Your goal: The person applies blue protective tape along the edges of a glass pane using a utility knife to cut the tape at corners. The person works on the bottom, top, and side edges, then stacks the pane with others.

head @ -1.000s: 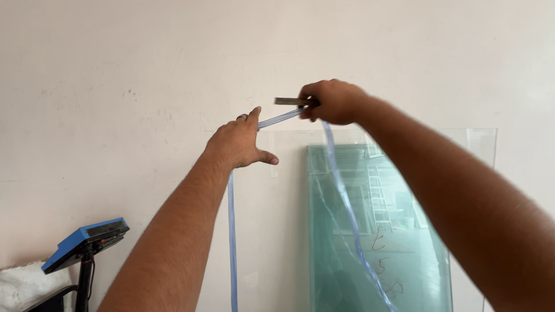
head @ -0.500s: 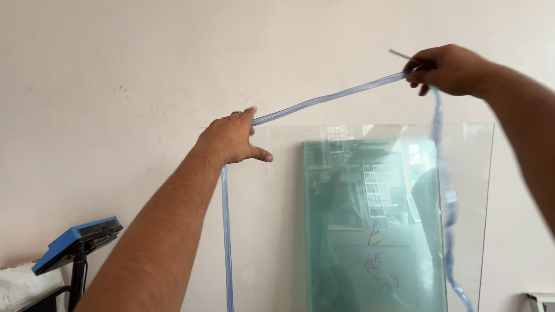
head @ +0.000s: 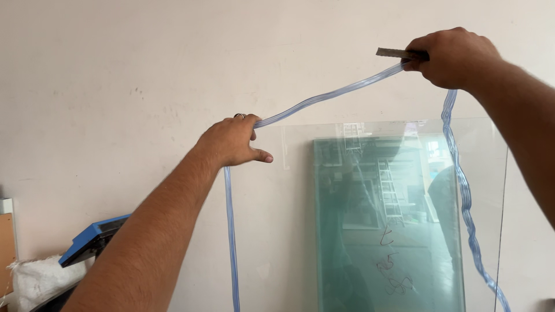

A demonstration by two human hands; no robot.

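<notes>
My left hand (head: 231, 141) presses the blue strip (head: 324, 99) onto the glass (head: 480, 173) corner; my right hand (head: 454, 58), fisted around strip and blade (head: 393, 53), holds it up-right, slanting above the top edge.

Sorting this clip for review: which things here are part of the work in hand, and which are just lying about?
In use:
left hand
right hand
blue edge strip
clear glass pane
flat metal tool

Lying about:
green-tinted glass sheet
blue device
white wad
</notes>
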